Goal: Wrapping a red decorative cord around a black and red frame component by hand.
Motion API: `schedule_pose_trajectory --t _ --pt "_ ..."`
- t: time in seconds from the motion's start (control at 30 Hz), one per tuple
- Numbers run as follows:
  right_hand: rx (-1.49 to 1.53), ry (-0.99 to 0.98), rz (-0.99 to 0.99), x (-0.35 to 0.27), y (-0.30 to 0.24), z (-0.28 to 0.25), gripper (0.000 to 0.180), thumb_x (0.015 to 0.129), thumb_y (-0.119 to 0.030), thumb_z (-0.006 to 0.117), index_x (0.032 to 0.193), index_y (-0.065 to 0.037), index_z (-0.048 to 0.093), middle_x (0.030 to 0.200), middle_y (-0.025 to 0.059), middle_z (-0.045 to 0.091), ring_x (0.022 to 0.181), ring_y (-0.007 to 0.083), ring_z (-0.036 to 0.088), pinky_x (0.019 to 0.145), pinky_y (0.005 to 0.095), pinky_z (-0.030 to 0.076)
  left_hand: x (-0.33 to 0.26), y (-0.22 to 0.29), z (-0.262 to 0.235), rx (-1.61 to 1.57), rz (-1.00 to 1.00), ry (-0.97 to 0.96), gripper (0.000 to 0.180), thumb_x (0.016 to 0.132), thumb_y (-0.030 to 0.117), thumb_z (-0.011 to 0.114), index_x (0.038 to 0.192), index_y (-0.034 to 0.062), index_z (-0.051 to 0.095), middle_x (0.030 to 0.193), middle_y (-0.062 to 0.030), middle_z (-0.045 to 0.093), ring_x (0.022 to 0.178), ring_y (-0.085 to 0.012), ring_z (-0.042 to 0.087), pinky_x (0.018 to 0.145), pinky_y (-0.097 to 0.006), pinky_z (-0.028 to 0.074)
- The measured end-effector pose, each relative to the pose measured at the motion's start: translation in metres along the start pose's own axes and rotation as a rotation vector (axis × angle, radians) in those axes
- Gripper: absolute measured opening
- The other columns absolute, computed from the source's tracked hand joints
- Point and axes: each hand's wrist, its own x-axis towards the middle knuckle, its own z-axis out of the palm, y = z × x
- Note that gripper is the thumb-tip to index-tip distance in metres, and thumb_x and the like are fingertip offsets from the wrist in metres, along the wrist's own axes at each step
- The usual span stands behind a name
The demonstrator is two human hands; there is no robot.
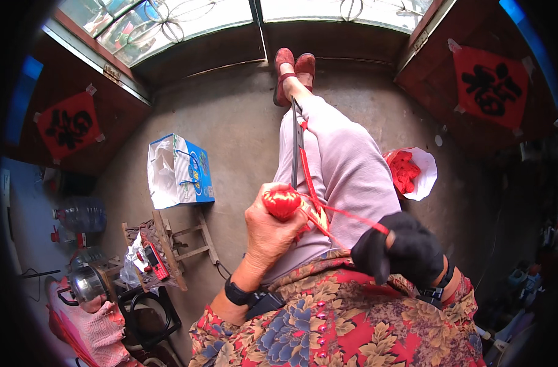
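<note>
At centre frame we see the left hand (268,229) — bare, fingers clamped around a red thread ball (282,203). A red cord (352,217) runs from the ball toward lower right, where the right hand (407,248), in a black glove, is closed on it. Both rest above the lap. A white bag of red pieces (410,171) sits at right — a blue box (181,171) at left.

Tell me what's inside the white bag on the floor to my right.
The white bag holds a heap of red pieces at its open mouth. Whatever lies deeper is covered by them and the bag's wall.
</note>
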Motion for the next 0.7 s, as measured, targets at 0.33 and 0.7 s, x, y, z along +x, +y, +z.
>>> schedule_pose_trajectory --t 0.33,0.7 --pt "-1.512 0.590 -0.365 0.061 0.022 -0.064 0.047 0.079 -0.018 0.072 0.122 -0.007 0.058 0.111 0.0181 0.063 0.098 0.0351 0.062 0.084 0.0431 0.051 0.017 -0.008 -0.047 0.536 0.268 0.024 0.027 0.082 -0.004 0.064 0.107 0.0017 0.057 0.102 -0.0124 0.064 0.099 -0.0187 0.065 0.087 -0.032 0.053" --pt "-0.198 0.467 -0.309 0.092 0.050 -0.073 0.042 0.085 -0.010 0.067 0.123 -0.001 0.055 0.111 0.0036 0.062 0.106 0.0110 0.057 0.099 0.0281 0.043 0.023 -0.002 -0.015 -0.308 -0.070 -0.219 0.056 0.080 -0.006 0.063 0.132 0.0010 0.043 0.125 -0.0119 0.056 0.114 -0.0169 0.056 0.084 -0.026 0.054"
